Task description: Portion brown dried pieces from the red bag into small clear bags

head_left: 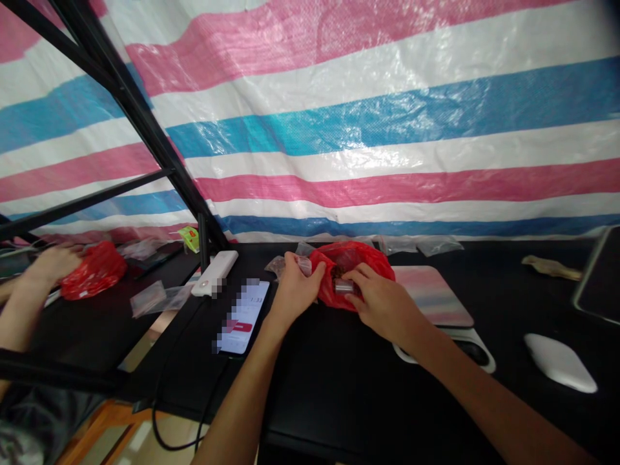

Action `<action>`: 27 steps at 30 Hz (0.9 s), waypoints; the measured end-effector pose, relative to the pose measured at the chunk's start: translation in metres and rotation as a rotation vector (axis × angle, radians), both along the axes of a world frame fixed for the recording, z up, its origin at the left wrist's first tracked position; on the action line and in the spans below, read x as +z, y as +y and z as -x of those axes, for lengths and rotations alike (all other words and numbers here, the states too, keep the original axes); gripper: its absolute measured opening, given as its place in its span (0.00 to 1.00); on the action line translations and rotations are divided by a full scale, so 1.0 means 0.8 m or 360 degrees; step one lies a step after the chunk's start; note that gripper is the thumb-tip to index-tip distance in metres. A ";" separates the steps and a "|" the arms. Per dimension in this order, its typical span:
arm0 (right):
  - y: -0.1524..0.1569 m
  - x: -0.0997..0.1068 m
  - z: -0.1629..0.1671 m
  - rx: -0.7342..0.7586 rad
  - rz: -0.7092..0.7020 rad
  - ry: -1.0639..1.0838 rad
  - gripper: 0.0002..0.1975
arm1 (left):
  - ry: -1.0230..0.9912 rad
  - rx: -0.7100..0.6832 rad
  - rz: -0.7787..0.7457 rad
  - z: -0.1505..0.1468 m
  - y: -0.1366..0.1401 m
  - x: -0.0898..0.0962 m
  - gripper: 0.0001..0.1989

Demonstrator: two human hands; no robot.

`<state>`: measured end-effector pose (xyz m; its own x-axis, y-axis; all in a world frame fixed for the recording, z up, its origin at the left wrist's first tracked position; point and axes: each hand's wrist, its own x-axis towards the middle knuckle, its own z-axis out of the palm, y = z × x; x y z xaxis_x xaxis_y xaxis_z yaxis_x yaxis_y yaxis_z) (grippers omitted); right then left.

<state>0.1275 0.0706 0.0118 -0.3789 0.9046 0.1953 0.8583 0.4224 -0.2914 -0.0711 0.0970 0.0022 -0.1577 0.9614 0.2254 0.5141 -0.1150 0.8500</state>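
Observation:
A crumpled red plastic bag lies with its mouth open on the black table, small brownish bits showing inside. My right hand reaches over the mouth, fingers and thumb closed on a small shiny cylinder, clear or silvery. On the bag's left side is my left hand. Its fingers curl round a small clear plastic piece with ridged sides, perhaps a little cup or tube; the thumb rests against the bag's edge. Just behind that hand sits a clear plastic packet.
A lit phone and a white power bank lie to the left, with a black cable. Rightward are a pinkish box, a white mouse-shaped object and a dark screen. Beyond the black frame, another person's hand touches a second red bag.

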 end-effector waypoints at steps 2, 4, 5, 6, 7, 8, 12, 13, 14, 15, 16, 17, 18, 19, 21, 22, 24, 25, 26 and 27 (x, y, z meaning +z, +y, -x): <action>0.000 0.000 0.002 0.0028 0.0030 0.0025 0.14 | 0.0014 -0.0070 0.0077 -0.003 -0.004 -0.002 0.22; 0.000 -0.001 0.003 0.0013 0.0013 0.0047 0.15 | 0.0034 -0.0137 0.0144 -0.002 -0.005 -0.003 0.21; 0.000 -0.002 0.003 -0.0025 -0.0009 0.0039 0.15 | 0.0049 -0.0147 0.0172 -0.001 -0.005 -0.003 0.20; 0.000 -0.003 0.002 -0.0075 -0.0033 0.0015 0.15 | 0.0066 -0.0143 0.0191 0.001 -0.004 -0.003 0.19; 0.001 -0.003 0.002 -0.0131 -0.0055 -0.0024 0.16 | 0.0081 -0.0133 0.0196 0.002 -0.003 -0.003 0.19; 0.001 -0.003 0.001 -0.0182 -0.0069 -0.0069 0.17 | 0.0089 -0.0126 0.0186 0.004 -0.002 -0.003 0.18; 0.001 -0.003 0.001 -0.0240 -0.0010 -0.0161 0.17 | -0.0057 -0.0140 0.0119 0.002 0.002 0.001 0.16; 0.002 -0.002 0.002 -0.0234 0.0023 -0.0151 0.17 | -0.0129 -0.0145 0.0130 0.001 0.002 0.002 0.16; 0.002 -0.001 0.002 -0.0225 0.0054 -0.0135 0.16 | -0.0203 -0.0145 0.0154 -0.001 0.001 0.003 0.15; 0.002 -0.001 0.003 -0.0218 0.0080 -0.0117 0.15 | -0.0274 -0.0133 0.0183 -0.003 0.000 0.005 0.15; 0.002 0.000 0.003 -0.0216 0.0098 -0.0103 0.14 | -0.0336 -0.0118 0.0213 -0.004 0.000 0.006 0.14; 0.002 0.000 0.004 -0.0216 0.0109 -0.0092 0.13 | -0.0387 -0.0111 0.0245 -0.005 -0.001 0.006 0.13; 0.002 -0.001 0.004 -0.0215 0.0112 -0.0086 0.12 | -0.0431 -0.0115 0.0280 -0.006 -0.001 0.006 0.13; 0.002 -0.001 0.004 -0.0215 0.0107 -0.0083 0.11 | -0.0468 -0.0130 0.0316 -0.007 -0.001 0.005 0.12; 0.001 -0.003 0.005 -0.0199 0.0082 -0.0079 0.10 | -0.0525 -0.0182 0.0373 -0.008 0.000 0.000 0.11; 0.001 -0.004 0.006 -0.0187 0.0064 -0.0076 0.10 | -0.0542 -0.0198 0.0387 -0.008 0.001 -0.003 0.11; 0.000 -0.006 0.007 -0.0182 0.0028 -0.0063 0.10 | -0.0561 -0.0192 0.0386 -0.007 0.004 -0.008 0.10; -0.001 -0.007 0.007 -0.0189 0.0015 -0.0051 0.10 | -0.0568 -0.0188 0.0380 -0.007 0.005 -0.011 0.10; -0.001 -0.008 0.008 -0.0197 0.0006 -0.0035 0.10 | -0.0583 -0.0186 0.0376 -0.006 0.006 -0.012 0.10; -0.001 -0.008 0.009 -0.0205 0.0001 -0.0018 0.10 | -0.0603 -0.0189 0.0372 -0.006 0.007 -0.014 0.11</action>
<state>0.1205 0.0697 0.0050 -0.2615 0.9461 0.1911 0.9087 0.3080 -0.2816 -0.0661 0.1022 -0.0087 -0.0729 0.9960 -0.0517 0.1571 0.0627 0.9856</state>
